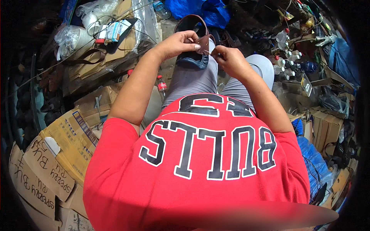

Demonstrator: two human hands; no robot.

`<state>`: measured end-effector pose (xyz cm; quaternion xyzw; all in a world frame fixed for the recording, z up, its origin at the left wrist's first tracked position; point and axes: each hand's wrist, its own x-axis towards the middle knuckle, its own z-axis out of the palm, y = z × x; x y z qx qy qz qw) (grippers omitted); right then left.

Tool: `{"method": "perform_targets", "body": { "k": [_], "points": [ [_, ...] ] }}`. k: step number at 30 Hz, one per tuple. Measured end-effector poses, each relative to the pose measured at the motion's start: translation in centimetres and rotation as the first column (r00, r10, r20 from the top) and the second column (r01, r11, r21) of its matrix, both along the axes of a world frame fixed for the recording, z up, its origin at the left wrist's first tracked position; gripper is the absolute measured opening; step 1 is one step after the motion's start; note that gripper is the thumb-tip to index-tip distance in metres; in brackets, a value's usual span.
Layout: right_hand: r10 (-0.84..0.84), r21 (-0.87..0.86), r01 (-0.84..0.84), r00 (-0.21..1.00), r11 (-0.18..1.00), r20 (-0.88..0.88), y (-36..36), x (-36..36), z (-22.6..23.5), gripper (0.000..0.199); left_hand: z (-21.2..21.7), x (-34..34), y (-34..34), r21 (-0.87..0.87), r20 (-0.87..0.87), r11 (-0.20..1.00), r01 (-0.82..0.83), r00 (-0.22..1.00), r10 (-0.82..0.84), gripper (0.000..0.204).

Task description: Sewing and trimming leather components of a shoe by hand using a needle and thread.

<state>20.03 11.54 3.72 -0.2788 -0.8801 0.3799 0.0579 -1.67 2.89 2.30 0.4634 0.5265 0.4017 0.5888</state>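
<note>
A shoe [194, 62] with a dark blue toe and a brown leather collar rests on my grey-trousered left thigh. My left hand [178, 45] grips the brown leather part of the shoe, thumb on top and fingers curled behind it. Just right of the shoe, my right hand [232, 61] is closed in a pinch. A thin pale strand [207, 51] runs from the leather to its fingertips; whether it is thread or lace is too small to tell. More brown leather [230, 41] lies behind my right hand, partly hidden.
Cardboard boxes [48, 169] are stacked at the left. A red-capped bottle [161, 85] stands beside my left leg. Several capped bottles [287, 61] cluster to the right. Blue plastic [198, 10] lies beyond the shoe, and a cluttered pile with a brown strap [85, 60] sits far left.
</note>
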Motion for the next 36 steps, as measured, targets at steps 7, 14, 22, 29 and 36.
{"method": "perform_targets", "body": {
  "k": [7, 14, 22, 29, 36],
  "points": [
    [-0.005, -0.043, 0.004, 1.0, 0.999, -0.025, 0.2, 0.3, 0.1, 0.017, 0.2, -0.3, -0.4, 0.03, -0.019, 0.999, 0.043, 0.999, -0.043, 0.03],
    [-0.009, -0.051, 0.008, 1.0, 0.999, -0.021, 0.2, 0.4, -0.2, 0.017, 1.0, 0.0, -0.2, 0.155, -0.372, 0.978, 0.141, 0.925, -0.075, 0.042],
    [-0.025, -0.063, 0.012, 0.977, 0.998, -0.214, 0.6, -0.2, -3.2, 0.017, 0.4, 0.7, 0.4, 0.161, -0.438, 0.976, 0.147, 0.897, -0.063, 0.042],
    [-0.217, -0.283, 0.177, 0.969, 0.943, -0.118, 0.4, -0.9, -3.3, 0.024, -0.3, 1.5, 0.5, 0.26, -0.461, 0.961, 0.091, 0.886, 0.041, 0.035],
    [-0.177, -0.226, 0.107, 0.933, 0.968, -0.313, 0.2, 0.1, -2.1, 0.064, -0.7, 3.8, 0.4, 0.117, -0.213, 0.966, -0.231, 0.944, 0.252, 0.02]
  ]
}}
